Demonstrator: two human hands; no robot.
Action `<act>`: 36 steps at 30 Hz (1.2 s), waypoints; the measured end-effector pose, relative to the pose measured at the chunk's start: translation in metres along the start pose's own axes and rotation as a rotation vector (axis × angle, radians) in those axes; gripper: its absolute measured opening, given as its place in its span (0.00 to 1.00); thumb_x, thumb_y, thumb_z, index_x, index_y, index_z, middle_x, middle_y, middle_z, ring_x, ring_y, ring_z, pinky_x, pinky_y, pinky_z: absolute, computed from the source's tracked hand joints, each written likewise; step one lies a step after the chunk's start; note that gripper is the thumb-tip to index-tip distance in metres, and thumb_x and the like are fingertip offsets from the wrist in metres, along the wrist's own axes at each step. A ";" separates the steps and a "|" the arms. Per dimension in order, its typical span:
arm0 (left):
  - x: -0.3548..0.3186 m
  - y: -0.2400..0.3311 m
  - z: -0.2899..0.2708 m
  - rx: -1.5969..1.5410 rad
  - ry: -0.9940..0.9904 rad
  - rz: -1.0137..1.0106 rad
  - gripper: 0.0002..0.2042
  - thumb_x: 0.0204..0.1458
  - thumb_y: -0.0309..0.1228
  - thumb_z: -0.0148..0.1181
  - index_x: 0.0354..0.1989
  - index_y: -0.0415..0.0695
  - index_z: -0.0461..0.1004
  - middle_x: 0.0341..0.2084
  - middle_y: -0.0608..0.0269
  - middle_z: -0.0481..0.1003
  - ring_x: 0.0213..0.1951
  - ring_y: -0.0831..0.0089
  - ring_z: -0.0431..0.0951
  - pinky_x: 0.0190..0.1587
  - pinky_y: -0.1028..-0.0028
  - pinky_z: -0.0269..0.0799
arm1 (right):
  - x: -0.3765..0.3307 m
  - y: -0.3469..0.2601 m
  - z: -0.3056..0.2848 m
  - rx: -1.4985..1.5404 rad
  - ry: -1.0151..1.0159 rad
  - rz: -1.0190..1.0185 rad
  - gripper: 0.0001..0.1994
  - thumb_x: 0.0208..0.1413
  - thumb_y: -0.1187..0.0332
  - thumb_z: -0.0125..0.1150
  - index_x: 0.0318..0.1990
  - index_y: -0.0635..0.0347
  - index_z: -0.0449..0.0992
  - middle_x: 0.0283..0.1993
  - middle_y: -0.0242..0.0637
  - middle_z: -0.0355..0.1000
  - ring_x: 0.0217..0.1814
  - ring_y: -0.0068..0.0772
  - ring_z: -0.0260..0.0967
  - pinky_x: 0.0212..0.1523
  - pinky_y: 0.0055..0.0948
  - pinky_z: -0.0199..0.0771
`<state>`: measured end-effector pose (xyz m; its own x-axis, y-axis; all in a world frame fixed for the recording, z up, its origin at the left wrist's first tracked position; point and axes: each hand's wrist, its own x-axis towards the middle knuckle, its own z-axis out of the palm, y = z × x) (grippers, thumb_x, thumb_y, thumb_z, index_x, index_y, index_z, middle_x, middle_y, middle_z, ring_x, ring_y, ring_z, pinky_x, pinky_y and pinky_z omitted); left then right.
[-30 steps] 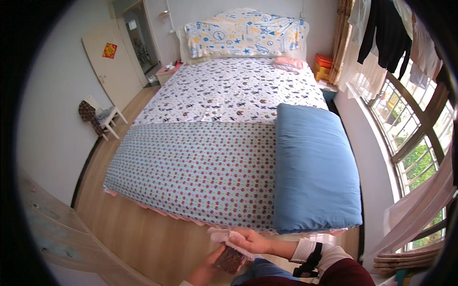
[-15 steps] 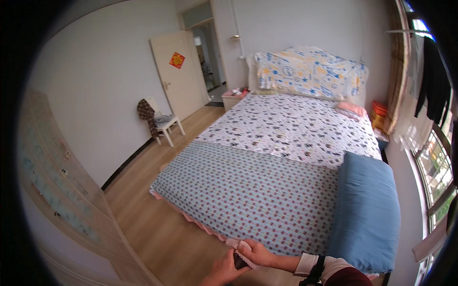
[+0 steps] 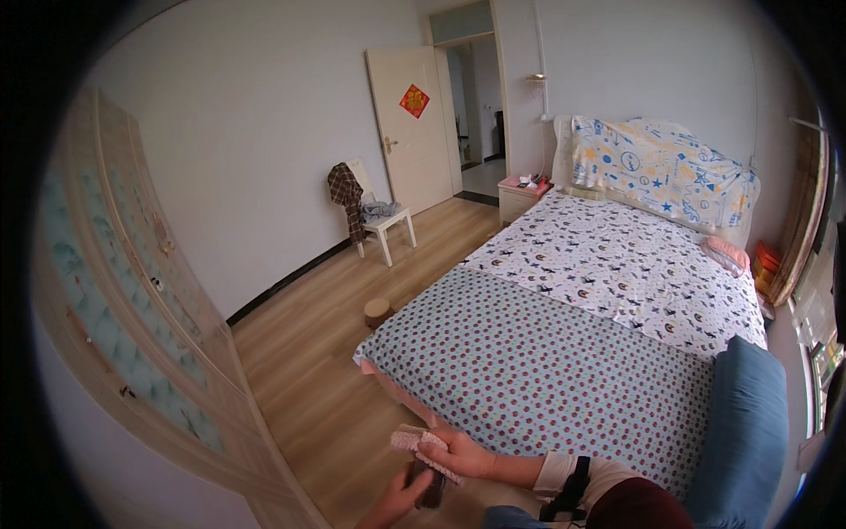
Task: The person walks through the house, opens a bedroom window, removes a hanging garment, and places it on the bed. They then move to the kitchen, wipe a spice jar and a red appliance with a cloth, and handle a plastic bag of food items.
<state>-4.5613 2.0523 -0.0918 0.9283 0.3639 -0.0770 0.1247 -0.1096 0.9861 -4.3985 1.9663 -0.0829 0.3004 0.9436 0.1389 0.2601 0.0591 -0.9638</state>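
Note:
Low in the view, my right hand (image 3: 464,457) is closed on a pale pink, textured cloth (image 3: 412,438), which bunches out past its fingers. Just below, my left hand (image 3: 397,498) grips a dark, flat-looking object (image 3: 432,490) whose kind I cannot make out. The cloth's lower end lies against the dark object's top. Both hands are in front of the bed's near corner, over the wooden floor.
A double bed (image 3: 546,370) with patterned covers fills the right side; a blue rolled quilt (image 3: 745,432) lies along its edge. Wardrobe doors (image 3: 123,344) line the left. A round stool (image 3: 378,309), a white chair (image 3: 388,231) with clothes and a nightstand (image 3: 515,204) stand farther back.
My view has swung left, bringing in more of the wardrobe and the round stool. The cloth and dark object stay in my hands; more of both shows now.

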 end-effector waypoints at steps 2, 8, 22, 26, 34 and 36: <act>0.026 0.011 -0.035 0.439 0.122 0.030 0.27 0.46 0.42 0.60 0.50 0.39 0.61 0.39 0.48 0.71 0.41 0.60 0.73 0.43 0.66 0.67 | 0.044 0.012 0.014 -0.067 0.112 -0.033 0.18 0.55 0.58 0.51 0.45 0.63 0.69 0.36 0.42 0.71 0.38 0.31 0.68 0.41 0.29 0.68; 0.119 -0.013 -0.143 0.446 0.062 0.046 0.33 0.46 0.47 0.59 0.54 0.37 0.55 0.41 0.49 0.69 0.43 0.61 0.72 0.43 0.67 0.67 | 0.192 0.051 0.008 0.153 -0.029 0.081 0.17 0.56 0.60 0.52 0.46 0.63 0.70 0.38 0.38 0.71 0.41 0.24 0.66 0.43 0.26 0.67; 0.304 -0.043 -0.448 -0.158 0.304 0.096 0.24 0.51 0.30 0.53 0.56 0.40 0.54 0.44 0.52 0.67 0.46 0.64 0.70 0.46 0.68 0.68 | 0.562 0.071 0.064 0.057 -0.145 0.010 0.20 0.56 0.54 0.47 0.46 0.62 0.68 0.39 0.41 0.70 0.42 0.30 0.66 0.44 0.30 0.66; 0.356 -0.052 -0.529 0.726 0.386 0.321 0.28 0.41 0.34 0.64 0.50 0.37 0.60 0.40 0.49 0.70 0.41 0.58 0.73 0.41 0.66 0.68 | 0.648 0.088 0.102 0.187 0.046 0.098 0.21 0.56 0.52 0.47 0.46 0.62 0.69 0.38 0.42 0.71 0.41 0.32 0.68 0.42 0.32 0.67; 0.479 -0.031 -0.670 0.285 0.045 0.406 0.27 0.45 0.33 0.62 0.51 0.38 0.58 0.44 0.53 0.66 0.44 0.64 0.71 0.45 0.68 0.67 | 0.787 0.075 0.080 0.193 0.219 -0.066 0.17 0.58 0.57 0.45 0.41 0.64 0.69 0.34 0.38 0.70 0.37 0.27 0.66 0.38 0.28 0.67; 0.523 -0.040 -0.695 -0.197 -0.134 0.183 0.27 0.48 0.32 0.60 0.53 0.38 0.55 0.48 0.56 0.62 0.46 0.68 0.69 0.47 0.69 0.66 | 0.819 0.084 0.062 0.122 0.213 -0.090 0.16 0.59 0.59 0.44 0.40 0.65 0.69 0.32 0.37 0.69 0.36 0.25 0.64 0.37 0.27 0.67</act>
<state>-4.3239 2.8900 -0.0696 0.9686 0.2281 0.0992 -0.1074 0.0237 0.9939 -4.1874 2.7643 -0.0646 0.4706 0.8440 0.2574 0.1855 0.1906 -0.9640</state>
